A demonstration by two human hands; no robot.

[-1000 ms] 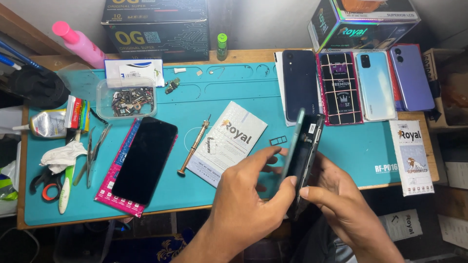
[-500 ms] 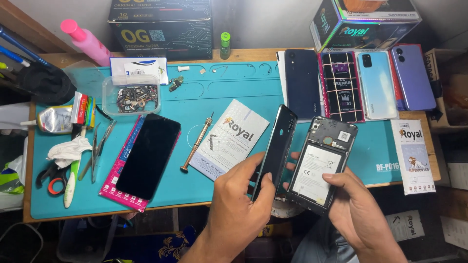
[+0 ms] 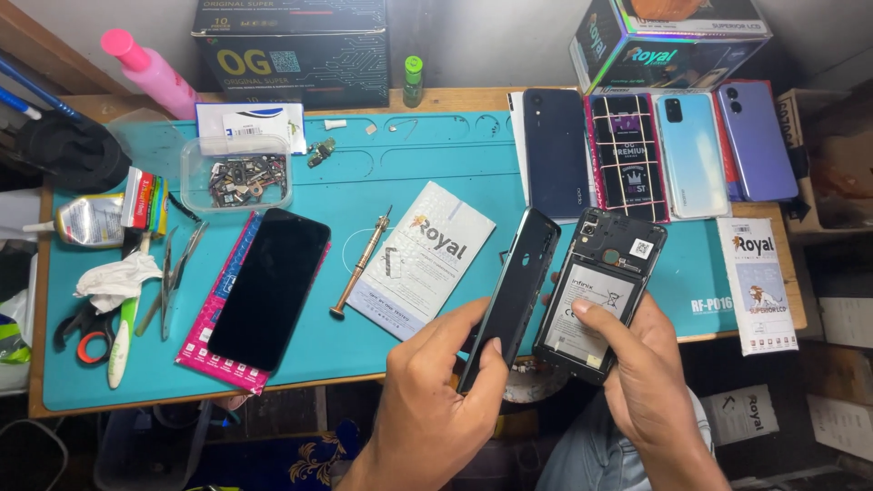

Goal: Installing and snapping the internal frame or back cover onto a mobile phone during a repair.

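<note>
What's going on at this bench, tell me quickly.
A person has a phone apart over a teal work mat. The left hand holds the black back cover on edge; the right hand holds the opened phone body, battery showing. A screwdriver and a loose black screen lie on the mat.

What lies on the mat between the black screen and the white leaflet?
In the head view, a small screwdriver lies slanted on the teal mat, between the black screen and the white leaflet.
</note>
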